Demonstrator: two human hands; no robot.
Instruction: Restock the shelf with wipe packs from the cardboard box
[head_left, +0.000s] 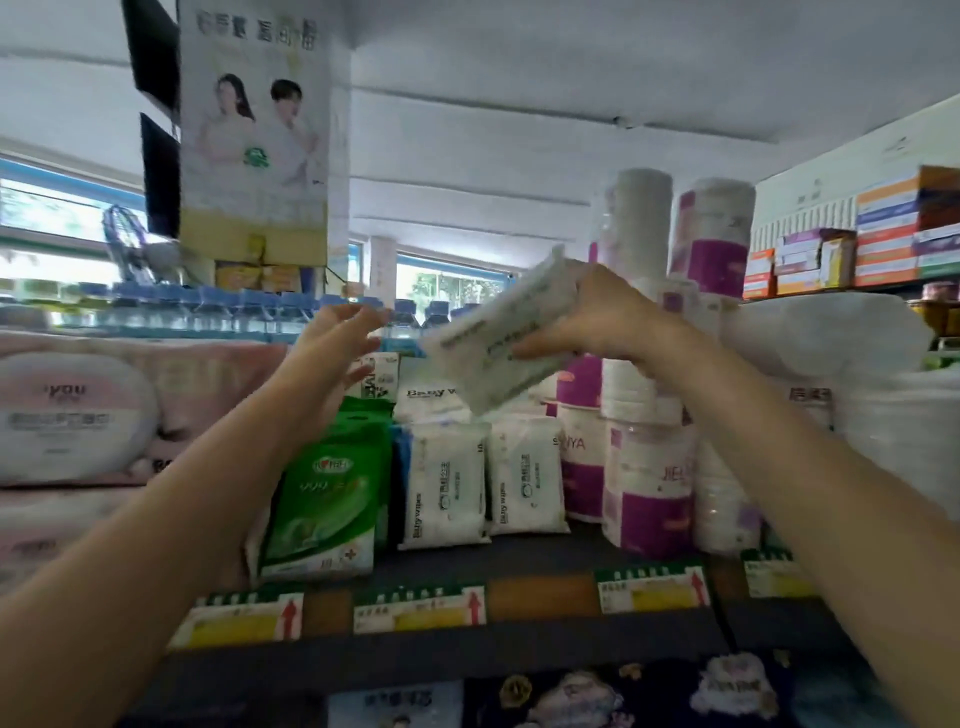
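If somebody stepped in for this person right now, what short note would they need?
Right hand: grips a white wipe pack, tilted, in the air above the shelf.
Left hand: open, raised beside the pack, holding nothing.
Done: two white baby wipes packs stand upright on the shelf, between the green packs and the purple-and-white rolls.
Left: set the held pack down with them. The cardboard box is out of view, so the remaining count is unknown.

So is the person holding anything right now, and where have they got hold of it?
Yes: the right hand grips a white wipe pack by its right end. The left hand is open, holding nothing.
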